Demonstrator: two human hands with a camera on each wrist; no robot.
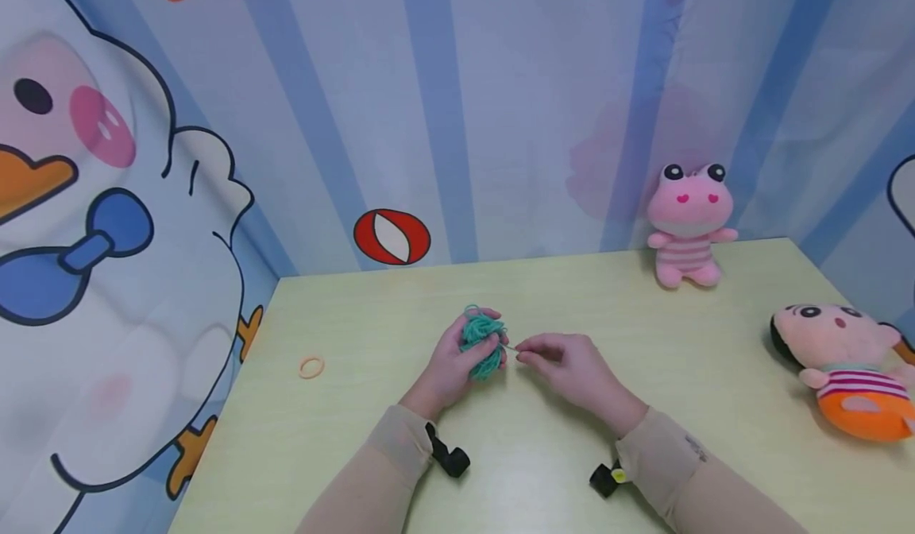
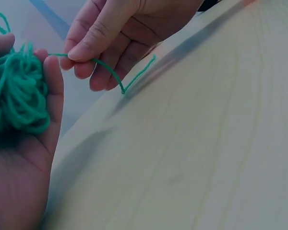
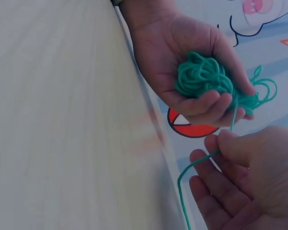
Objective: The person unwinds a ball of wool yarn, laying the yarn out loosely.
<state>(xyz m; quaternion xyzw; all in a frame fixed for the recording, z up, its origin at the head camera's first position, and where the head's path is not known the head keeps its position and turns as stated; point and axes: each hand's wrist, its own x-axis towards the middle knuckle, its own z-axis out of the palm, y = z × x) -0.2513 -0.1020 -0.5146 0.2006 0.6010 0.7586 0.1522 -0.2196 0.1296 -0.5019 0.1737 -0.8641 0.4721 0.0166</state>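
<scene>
A bundle of green yarn (image 1: 483,337) lies in my left hand (image 1: 452,359), with the fingers and thumb curled round it. Loops of the yarn stick out past the fingers in the right wrist view. Just to the right, my right hand (image 1: 572,367) pinches a single strand (image 3: 233,117) between thumb and forefinger. That strand runs in a short line from the bundle to the pinch. Beyond the fingertips its loose end (image 2: 122,86) hangs down with a sharp bend, as the left wrist view shows. Both hands are over the middle of the table.
On the pale wooden table (image 1: 372,454), an orange ring (image 1: 311,367) lies to the left. A pink frog plush (image 1: 688,228) sits at the back right. Nearer, at the right edge, lies a doll (image 1: 851,371) in orange. A printed striped curtain (image 1: 500,121) hangs behind.
</scene>
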